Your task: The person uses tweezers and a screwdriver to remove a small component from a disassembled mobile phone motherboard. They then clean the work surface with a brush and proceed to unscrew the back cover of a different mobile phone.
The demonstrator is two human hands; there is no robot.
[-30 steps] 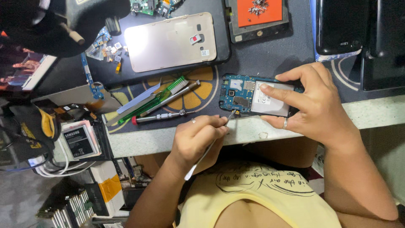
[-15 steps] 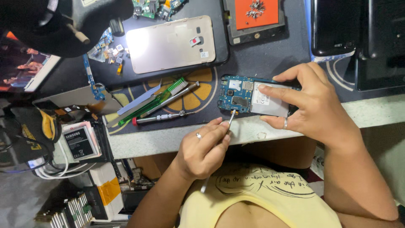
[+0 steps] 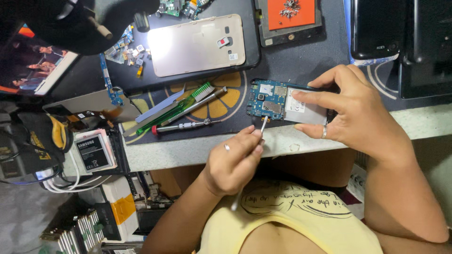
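Nearest to us is our left hand point(image 3: 233, 162), closed in a pinch around a thin pointed tool point(image 3: 263, 124) that runs up from below the table edge point(image 3: 188, 150). A second ago this hand sat lower and a little further left, with the tip short of the board. It has since risen, and the tip now rests on the lower edge of the opened phone point(image 3: 282, 101). We judge that contact with the board has been made and the fine work there is under way.

The phone lies just past the pale table edge, on the near part of the dark mat point(image 3: 240, 61), with its blue board bare. Our right hand point(image 3: 351, 106) clamps it as before, with the thumb on the near side and the fingers curled over the far side. The two hands are apart, joined only through tool and phone.

To the left on the mat lie a red-handled screwdriver point(image 3: 181, 126) and a green brush point(image 3: 181, 106), near the left hand but not touching it. So there is little room on that side, and the table edge runs just under the wrist. Further off lie a gold back cover point(image 3: 197, 44), an orange tray point(image 3: 310, 9) of screws and dark phones point(image 3: 376, 28) at the far right. A battery point(image 3: 92, 153) sits at the left, well apart.
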